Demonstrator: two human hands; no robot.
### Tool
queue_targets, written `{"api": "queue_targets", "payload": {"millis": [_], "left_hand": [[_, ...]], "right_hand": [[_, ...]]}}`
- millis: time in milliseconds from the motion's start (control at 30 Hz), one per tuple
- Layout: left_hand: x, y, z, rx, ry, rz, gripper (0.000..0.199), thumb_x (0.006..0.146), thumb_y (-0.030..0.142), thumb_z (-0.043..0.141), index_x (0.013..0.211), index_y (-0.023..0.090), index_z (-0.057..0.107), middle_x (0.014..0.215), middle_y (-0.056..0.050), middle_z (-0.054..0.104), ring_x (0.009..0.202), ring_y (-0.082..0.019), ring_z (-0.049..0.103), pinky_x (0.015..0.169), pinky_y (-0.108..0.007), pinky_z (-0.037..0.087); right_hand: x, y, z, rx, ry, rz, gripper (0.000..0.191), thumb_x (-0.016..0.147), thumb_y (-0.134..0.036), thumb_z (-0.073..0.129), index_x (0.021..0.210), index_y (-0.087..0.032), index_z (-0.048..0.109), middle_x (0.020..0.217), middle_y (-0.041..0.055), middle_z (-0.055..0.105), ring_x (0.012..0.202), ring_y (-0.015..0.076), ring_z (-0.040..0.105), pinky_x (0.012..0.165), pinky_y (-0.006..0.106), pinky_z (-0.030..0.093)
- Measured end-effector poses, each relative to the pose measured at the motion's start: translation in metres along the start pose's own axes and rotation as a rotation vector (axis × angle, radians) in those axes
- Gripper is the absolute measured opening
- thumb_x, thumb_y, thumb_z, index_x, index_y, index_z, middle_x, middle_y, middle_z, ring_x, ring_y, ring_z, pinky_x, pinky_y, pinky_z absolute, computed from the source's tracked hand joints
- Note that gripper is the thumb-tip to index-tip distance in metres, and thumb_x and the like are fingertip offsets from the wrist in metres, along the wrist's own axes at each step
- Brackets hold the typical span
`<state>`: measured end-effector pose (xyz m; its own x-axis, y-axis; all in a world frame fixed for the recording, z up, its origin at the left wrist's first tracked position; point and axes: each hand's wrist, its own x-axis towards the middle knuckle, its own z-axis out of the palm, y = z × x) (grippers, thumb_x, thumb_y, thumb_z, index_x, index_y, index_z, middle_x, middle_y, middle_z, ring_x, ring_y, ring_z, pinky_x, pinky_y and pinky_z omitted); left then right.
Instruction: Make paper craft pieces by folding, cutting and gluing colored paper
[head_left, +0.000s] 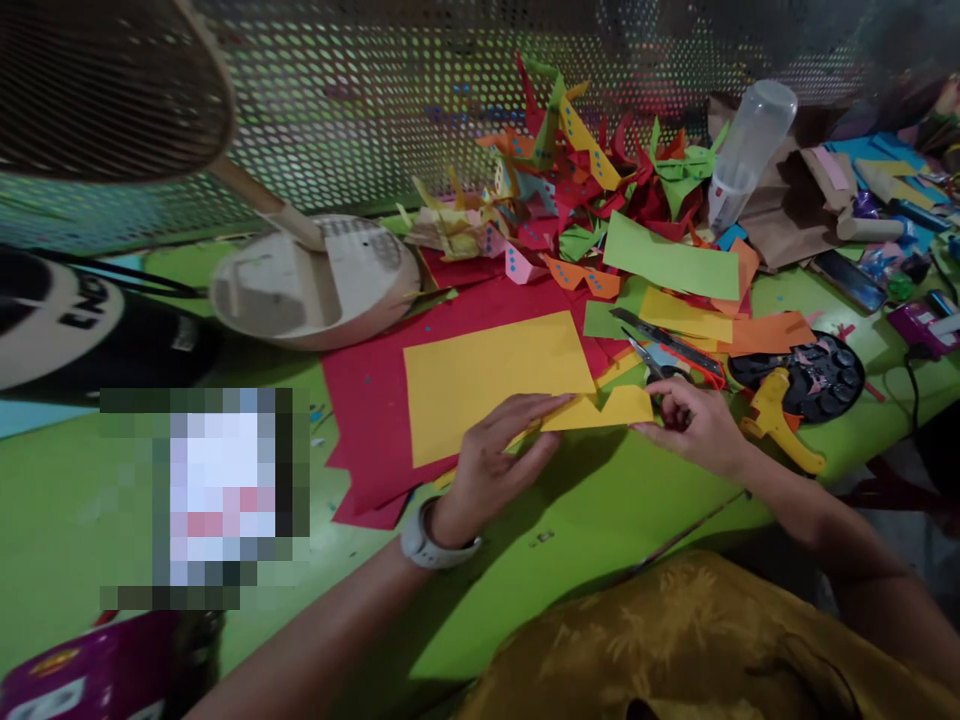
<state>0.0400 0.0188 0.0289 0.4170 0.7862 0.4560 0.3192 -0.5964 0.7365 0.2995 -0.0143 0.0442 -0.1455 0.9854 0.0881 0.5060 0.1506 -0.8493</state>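
A folded-looking strip of yellow paper (626, 407) with a V-shaped notch in its upper edge stretches between my two hands. My left hand (495, 450), with a pale watch band at the wrist, holds its left part between thumb and fingers. The right end is pinched by my right hand (694, 425). Just behind the strip, a larger yellow sheet (495, 375) lies on red paper (360, 400). Scissors (649, 360) and an orange-handled box cutter (667, 343) rest close beyond my right hand.
Cut and dotted paper shapes (592, 150) pile up against the perforated metal panel (337, 80). A yellow glue gun (776, 420) lies by a black palette-like tray (825, 375). At left stand a round-based lamp (375, 265) and a black-and-white container (97, 325). A blurred-out patch covers part of the green table (60, 500).
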Motion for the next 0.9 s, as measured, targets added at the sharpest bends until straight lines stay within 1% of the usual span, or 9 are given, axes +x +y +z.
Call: {"api": "queue_targets", "payload": {"millis": [100,200,267,367,467,567,667,767,900], "left_hand": [[0.001,-0.003,-0.002,-0.072,0.011,-0.029,0.031,0.092,0.016,0.055,0.116,0.026,0.071,0.107,-0.008,0.076,0.099,-0.021,0.07,0.085,-0.036,0.058],[0.001,-0.001,-0.004,-0.204,-0.073,-0.075,0.03,0.096,0.021,0.05,0.117,0.028,0.071,0.11,-0.009,0.075,0.103,-0.022,0.069,0.087,-0.038,0.057],[0.0,0.001,-0.005,-0.287,-0.151,-0.104,0.03,0.099,0.029,0.047,0.118,0.028,0.07,0.111,-0.01,0.075,0.104,-0.024,0.069,0.089,-0.041,0.057],[0.0,0.005,-0.005,-0.374,-0.247,-0.122,0.034,0.101,0.039,0.043,0.122,0.028,0.068,0.114,-0.012,0.073,0.106,-0.027,0.069,0.092,-0.045,0.056],[0.001,0.009,-0.003,-0.415,-0.319,-0.09,0.037,0.102,0.039,0.04,0.129,0.029,0.064,0.12,-0.012,0.071,0.112,-0.027,0.067,0.096,-0.046,0.054],[0.004,0.011,-0.001,-0.413,-0.36,-0.047,0.038,0.103,0.035,0.037,0.129,0.029,0.064,0.125,-0.013,0.07,0.118,-0.028,0.064,0.099,-0.048,0.053],[0.006,0.012,0.0,-0.402,-0.368,0.004,0.038,0.102,0.033,0.037,0.128,0.029,0.065,0.127,-0.013,0.069,0.122,-0.028,0.062,0.102,-0.049,0.052],[0.006,0.012,0.0,-0.414,-0.388,0.031,0.039,0.103,0.031,0.036,0.13,0.029,0.064,0.129,-0.012,0.068,0.125,-0.027,0.06,0.104,-0.049,0.051],[0.005,0.012,0.001,-0.411,-0.42,0.042,0.041,0.103,0.034,0.035,0.132,0.028,0.062,0.132,-0.013,0.066,0.128,-0.028,0.058,0.105,-0.051,0.05]], "right_hand": [[0.002,-0.008,-0.003,0.237,-0.164,0.131,0.036,0.075,-0.047,0.075,0.092,-0.018,0.062,0.06,-0.0071,0.05,0.048,0.0077,0.044,0.046,0.022,0.035],[0.004,-0.013,-0.008,0.414,-0.315,0.253,0.038,0.082,-0.056,0.065,0.083,-0.018,0.061,0.056,-0.0071,0.049,0.045,0.0066,0.042,0.041,0.02,0.032],[0.005,-0.015,-0.01,0.469,-0.386,0.301,0.042,0.083,-0.059,0.062,0.084,-0.018,0.063,0.052,-0.008,0.048,0.042,0.0057,0.04,0.039,0.019,0.029],[0.006,-0.016,-0.009,0.511,-0.497,0.35,0.044,0.081,-0.06,0.064,0.087,-0.017,0.066,0.051,-0.0083,0.05,0.04,0.0044,0.039,0.037,0.018,0.028],[0.006,-0.014,-0.005,0.554,-0.6,0.39,0.043,0.078,-0.059,0.069,0.089,-0.017,0.067,0.053,-0.0076,0.053,0.041,0.0045,0.042,0.037,0.017,0.029],[0.006,-0.012,-0.001,0.589,-0.647,0.411,0.041,0.078,-0.056,0.07,0.091,-0.017,0.068,0.053,-0.0076,0.054,0.042,0.005,0.044,0.037,0.017,0.029],[0.007,-0.013,0.0,0.616,-0.661,0.429,0.039,0.08,-0.055,0.069,0.089,-0.017,0.067,0.053,-0.0077,0.056,0.04,0.0039,0.04,0.036,0.018,0.027],[0.006,-0.018,-0.002,0.635,-0.7,0.451,0.039,0.08,-0.055,0.069,0.085,-0.017,0.066,0.052,-0.0078,0.056,0.037,0.0036,0.038,0.036,0.018,0.025],[0.004,-0.027,0.0,0.672,-0.689,0.505,0.036,0.077,-0.052,0.073,0.084,-0.018,0.065,0.052,-0.0078,0.057,0.038,0.004,0.039,0.037,0.019,0.026]]}}
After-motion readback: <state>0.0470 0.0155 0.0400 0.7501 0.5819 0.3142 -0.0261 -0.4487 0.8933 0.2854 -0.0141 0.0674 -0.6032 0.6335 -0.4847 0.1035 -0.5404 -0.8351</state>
